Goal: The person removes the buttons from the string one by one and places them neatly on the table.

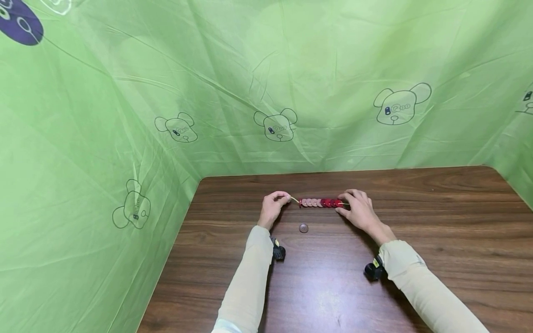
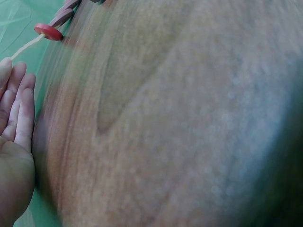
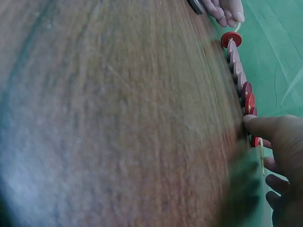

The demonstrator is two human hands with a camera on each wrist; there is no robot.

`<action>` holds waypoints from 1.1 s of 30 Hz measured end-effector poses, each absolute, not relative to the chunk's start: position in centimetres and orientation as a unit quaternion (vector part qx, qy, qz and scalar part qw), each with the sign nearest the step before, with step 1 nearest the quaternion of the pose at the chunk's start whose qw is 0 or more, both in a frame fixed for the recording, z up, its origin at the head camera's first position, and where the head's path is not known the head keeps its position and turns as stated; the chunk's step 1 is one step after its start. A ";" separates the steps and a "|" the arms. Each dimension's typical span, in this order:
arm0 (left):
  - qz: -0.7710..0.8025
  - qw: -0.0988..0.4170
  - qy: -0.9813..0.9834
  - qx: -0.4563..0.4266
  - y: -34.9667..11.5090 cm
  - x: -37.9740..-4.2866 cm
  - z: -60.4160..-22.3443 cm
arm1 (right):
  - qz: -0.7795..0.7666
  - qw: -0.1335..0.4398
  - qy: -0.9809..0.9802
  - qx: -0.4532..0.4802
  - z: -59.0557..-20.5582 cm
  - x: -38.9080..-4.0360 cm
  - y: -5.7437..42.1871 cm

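A row of overlapping buttons (image 1: 320,203), pink on the left and deep red on the right, is threaded on a pale cord (image 1: 294,199) near the table's far side. My left hand (image 1: 272,207) pinches the cord's left end between thumb and fingertips. At that end of the row a red button (image 2: 48,31) stands turned across the cord, as the left wrist view shows. My right hand (image 1: 361,210) holds the row's right end, thumb (image 3: 255,124) on the near side and fingers on the far side. A short piece of cord sticks out there, under the palm.
One loose dark button (image 1: 304,228) lies on the brown wooden table (image 1: 316,268), on the near side of the row. Green cloth (image 1: 333,138) with bear-head outlines hangs behind the table and along its left side. Each wrist wears a small black camera (image 1: 279,252).
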State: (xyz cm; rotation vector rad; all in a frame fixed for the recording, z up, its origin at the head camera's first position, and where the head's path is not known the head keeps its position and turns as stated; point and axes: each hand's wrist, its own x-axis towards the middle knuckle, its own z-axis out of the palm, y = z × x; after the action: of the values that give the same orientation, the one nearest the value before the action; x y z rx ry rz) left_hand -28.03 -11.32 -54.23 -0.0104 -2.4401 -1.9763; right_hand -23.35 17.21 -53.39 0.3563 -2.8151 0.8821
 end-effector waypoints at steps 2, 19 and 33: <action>-0.628 0.000 -0.778 -0.003 -11.3 -28.0 -54.2 | 0.294 0.085 -0.945 0.118 -53.5 -23.4 17.3; -0.631 -0.010 -0.775 -0.004 -11.3 -27.7 -53.3 | 0.297 0.086 -0.944 0.118 -53.9 -23.8 17.4; -0.637 -0.002 -0.771 0.001 -11.3 -28.1 -54.3 | 0.302 0.096 -0.941 0.114 -53.8 -23.8 17.9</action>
State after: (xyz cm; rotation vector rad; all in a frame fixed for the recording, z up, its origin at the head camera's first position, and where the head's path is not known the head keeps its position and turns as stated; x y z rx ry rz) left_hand -28.10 -11.35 -54.34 0.0038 -2.4260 -2.0022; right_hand -23.79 17.93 -53.80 0.3391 -2.7888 0.8960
